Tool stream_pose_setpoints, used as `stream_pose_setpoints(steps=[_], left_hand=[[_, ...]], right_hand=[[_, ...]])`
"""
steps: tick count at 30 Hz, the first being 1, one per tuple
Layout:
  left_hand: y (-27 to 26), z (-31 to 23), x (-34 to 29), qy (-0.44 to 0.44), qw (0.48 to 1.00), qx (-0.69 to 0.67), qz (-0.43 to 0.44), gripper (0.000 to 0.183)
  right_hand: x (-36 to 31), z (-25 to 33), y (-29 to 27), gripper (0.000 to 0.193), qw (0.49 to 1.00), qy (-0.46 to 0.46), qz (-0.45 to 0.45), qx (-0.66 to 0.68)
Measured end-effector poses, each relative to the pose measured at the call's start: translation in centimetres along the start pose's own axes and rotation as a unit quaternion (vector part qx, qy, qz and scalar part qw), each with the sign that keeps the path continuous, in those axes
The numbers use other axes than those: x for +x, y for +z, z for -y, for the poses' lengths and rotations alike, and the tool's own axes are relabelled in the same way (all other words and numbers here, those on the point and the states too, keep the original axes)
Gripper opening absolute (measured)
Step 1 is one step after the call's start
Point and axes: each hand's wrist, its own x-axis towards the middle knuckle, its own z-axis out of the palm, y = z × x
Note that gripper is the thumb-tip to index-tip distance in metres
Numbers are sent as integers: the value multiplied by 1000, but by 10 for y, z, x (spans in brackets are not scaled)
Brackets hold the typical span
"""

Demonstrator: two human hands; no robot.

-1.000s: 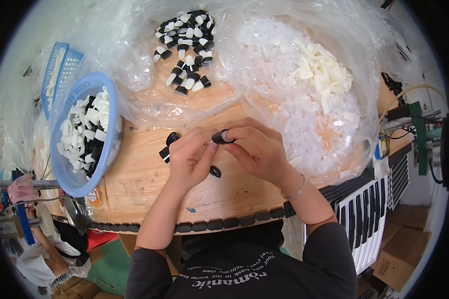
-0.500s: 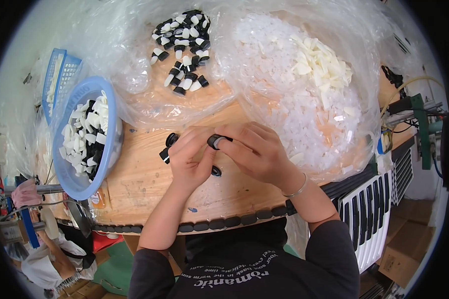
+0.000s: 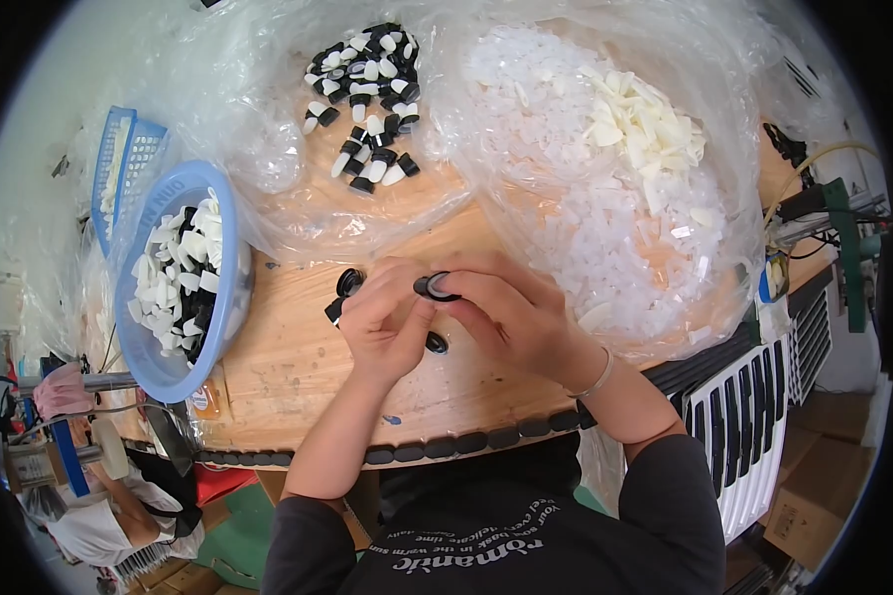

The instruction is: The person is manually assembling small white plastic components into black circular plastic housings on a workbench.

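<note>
Both hands meet right out in front of the body, fingertips close together! The left hand (image 3: 379, 315) shows its back, fingers curled inward, thumb (image 3: 418, 327) angled forward to the meeting point. Opposite, the right hand (image 3: 521, 315) bends in, index finger (image 3: 478, 291) stretched leftward, thumb lower down. The left forearm (image 3: 339, 431) climbs bare, leaning slightly right; the right forearm (image 3: 625, 395) slants in more flatly, elbow out wide. Both grips are tight, a fine fingertip pinch!
</note>
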Motion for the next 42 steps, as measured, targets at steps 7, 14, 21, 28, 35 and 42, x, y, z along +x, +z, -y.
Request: stream_pose_setpoints(steps=[7,14,21,28,35,42], left_hand=[[-5,3,7,42,996,65,48,18],[-11,-3,15,137,968,201,64,23],[-13,-8,19,136,959,233,80,21],[-15,-7,17,109,964,210,118,24],[-12,0,11,28,986,122,106,16],[-7,9,11,49,993,52,89,17]], right_hand=[[2,-10,-7,22,996,-56,49,-50],[5,-5,-10,19,995,-44,74,-41],[6,-3,-9,19,995,-22,88,-51],[4,-2,-10,20,995,-8,82,-59],[6,-4,-11,22,994,-42,58,-87],[4,-3,-8,21,998,-23,31,-40]])
